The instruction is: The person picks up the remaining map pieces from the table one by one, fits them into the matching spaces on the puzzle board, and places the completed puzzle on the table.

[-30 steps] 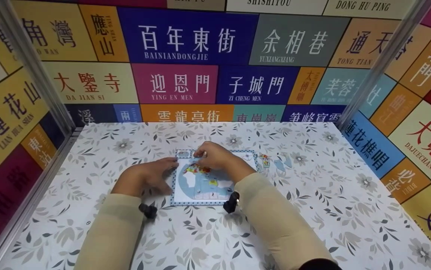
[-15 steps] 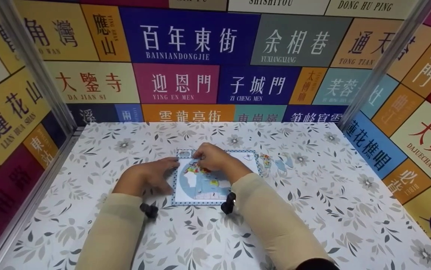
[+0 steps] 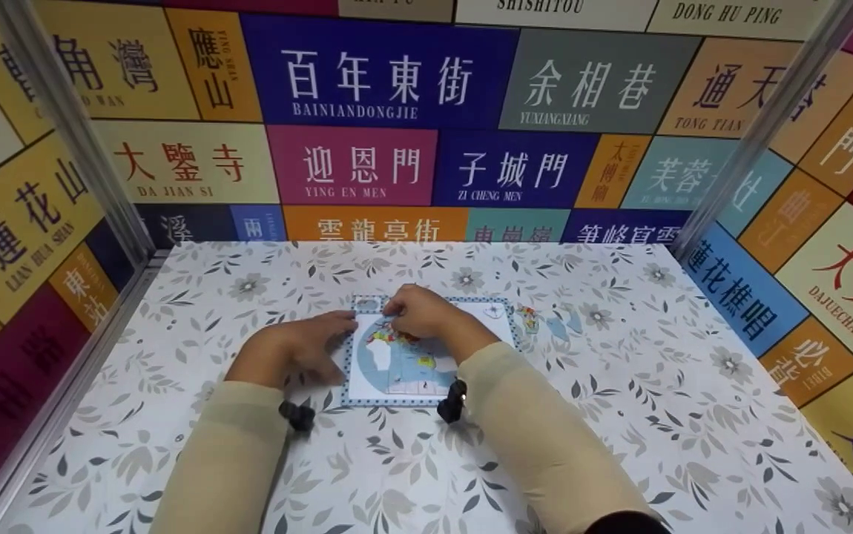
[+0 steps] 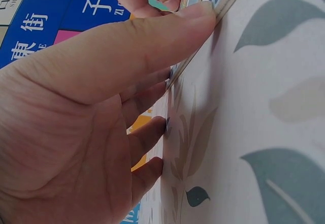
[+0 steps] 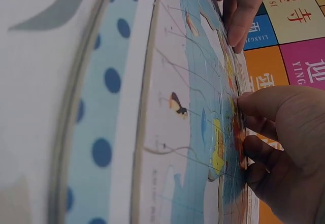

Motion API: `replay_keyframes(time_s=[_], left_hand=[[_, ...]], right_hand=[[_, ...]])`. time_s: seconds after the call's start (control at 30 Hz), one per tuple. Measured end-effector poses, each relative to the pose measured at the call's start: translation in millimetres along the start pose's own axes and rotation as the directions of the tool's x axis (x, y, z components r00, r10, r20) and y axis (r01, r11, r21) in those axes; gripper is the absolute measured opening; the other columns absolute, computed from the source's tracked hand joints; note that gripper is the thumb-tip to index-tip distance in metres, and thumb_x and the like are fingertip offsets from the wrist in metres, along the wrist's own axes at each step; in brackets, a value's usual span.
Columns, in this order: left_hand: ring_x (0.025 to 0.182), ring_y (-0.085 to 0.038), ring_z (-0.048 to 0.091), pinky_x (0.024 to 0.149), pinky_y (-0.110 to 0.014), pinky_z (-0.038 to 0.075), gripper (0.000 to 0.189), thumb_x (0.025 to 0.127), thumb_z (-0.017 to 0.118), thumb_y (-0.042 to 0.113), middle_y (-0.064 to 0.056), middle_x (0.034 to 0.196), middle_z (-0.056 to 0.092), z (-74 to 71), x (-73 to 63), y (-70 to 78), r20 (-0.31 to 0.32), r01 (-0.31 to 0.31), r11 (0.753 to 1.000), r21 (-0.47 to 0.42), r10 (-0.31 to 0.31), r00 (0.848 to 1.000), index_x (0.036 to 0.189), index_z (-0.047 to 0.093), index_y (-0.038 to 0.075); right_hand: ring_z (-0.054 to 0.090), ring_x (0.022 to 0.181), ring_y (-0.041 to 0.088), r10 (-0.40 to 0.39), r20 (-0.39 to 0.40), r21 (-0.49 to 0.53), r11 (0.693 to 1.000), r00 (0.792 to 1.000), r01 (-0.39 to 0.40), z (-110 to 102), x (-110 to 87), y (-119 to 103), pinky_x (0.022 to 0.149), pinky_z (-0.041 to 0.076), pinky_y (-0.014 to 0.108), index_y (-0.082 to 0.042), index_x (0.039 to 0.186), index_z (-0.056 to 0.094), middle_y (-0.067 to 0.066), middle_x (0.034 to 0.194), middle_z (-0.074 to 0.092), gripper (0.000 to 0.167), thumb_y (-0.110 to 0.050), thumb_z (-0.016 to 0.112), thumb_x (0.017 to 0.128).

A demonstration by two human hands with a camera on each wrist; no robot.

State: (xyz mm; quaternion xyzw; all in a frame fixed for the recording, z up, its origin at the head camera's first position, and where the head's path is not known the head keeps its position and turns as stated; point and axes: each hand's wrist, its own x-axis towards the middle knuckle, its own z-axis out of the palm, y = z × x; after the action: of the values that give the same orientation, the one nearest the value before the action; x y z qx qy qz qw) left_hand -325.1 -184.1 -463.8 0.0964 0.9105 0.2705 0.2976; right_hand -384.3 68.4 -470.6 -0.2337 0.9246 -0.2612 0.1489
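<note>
A world map jigsaw puzzle (image 3: 397,403) with a blue dotted border lies flat on the table. My left hand (image 3: 289,348) rests at its left side, fingers extended towards the upper left corner. In the left wrist view, the thumb (image 4: 172,36) touches the board's edge. My right hand (image 3: 426,311) is over the upper middle of the map, fingers bent. In the right wrist view its thumb and fingertips touch the coloured land area; whether they pinch a piece is hidden. White gaps show in the map. Several loose puzzle pieces (image 3: 529,320) lie right of the board.
A white tablecloth (image 3: 664,386) with grey leaves and flowers covers the table. Panels with Chinese lettering (image 3: 374,70) stand behind and at both sides, with metal posts (image 3: 753,126) at the corners. A small black device (image 3: 297,415) sits at each wrist.
My right fingers have shifted very slightly over the upper map. The left hand stays at the board's left edge. The whole head view has drifted a little.
</note>
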Motion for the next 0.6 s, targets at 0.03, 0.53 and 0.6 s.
replay_keyframes(time_s=[0.03, 0.53, 0.6], left_hand=[[0.171, -0.029, 0.007, 0.137, -0.064, 0.009, 0.108, 0.076, 0.095, 0.03, 0.016, 0.181, 0.014, 0.3, 0.0, 0.0, -0.003, -0.005, 1.0, 0.007, 0.005, 1.0, 0.166, 0.037, 0.04], [0.171, -0.027, 0.004, 0.137, -0.063, 0.008, 0.109, 0.075, 0.097, 0.028, 0.016, 0.181, 0.013, -1.2, 2.0, 2.0, 0.019, 0.027, 0.999, -0.028, -0.027, 0.999, 0.166, 0.038, 0.039], [0.171, -0.027, 0.005, 0.137, -0.063, 0.008, 0.109, 0.075, 0.097, 0.028, 0.016, 0.181, 0.013, -1.2, 1.9, 2.2, 0.017, 0.032, 0.999, -0.033, -0.032, 0.999, 0.166, 0.038, 0.04]], right_hand=[[0.065, 0.116, 0.026, 0.003, 0.0, 0.006, 1.0, 1.0, -0.003, 0.2, -0.5, -0.4, 0.105, 0.056, 0.043, -0.014, 0.131, 0.077, 0.008, 0.129, 0.065, 0.03, -0.017, 0.069, 0.102], [0.064, 0.115, 0.022, 0.013, 0.022, 0.013, 1.0, 1.0, -0.013, -0.2, 1.1, 1.9, 0.106, 0.055, 0.042, -0.017, 0.13, 0.078, 0.005, 0.129, 0.065, 0.029, -0.015, 0.066, 0.103], [0.064, 0.117, 0.023, 0.009, 0.025, 0.009, 1.0, 1.0, -0.009, -0.2, 1.4, 1.9, 0.108, 0.055, 0.042, -0.017, 0.129, 0.078, 0.005, 0.129, 0.066, 0.029, -0.014, 0.066, 0.103]])
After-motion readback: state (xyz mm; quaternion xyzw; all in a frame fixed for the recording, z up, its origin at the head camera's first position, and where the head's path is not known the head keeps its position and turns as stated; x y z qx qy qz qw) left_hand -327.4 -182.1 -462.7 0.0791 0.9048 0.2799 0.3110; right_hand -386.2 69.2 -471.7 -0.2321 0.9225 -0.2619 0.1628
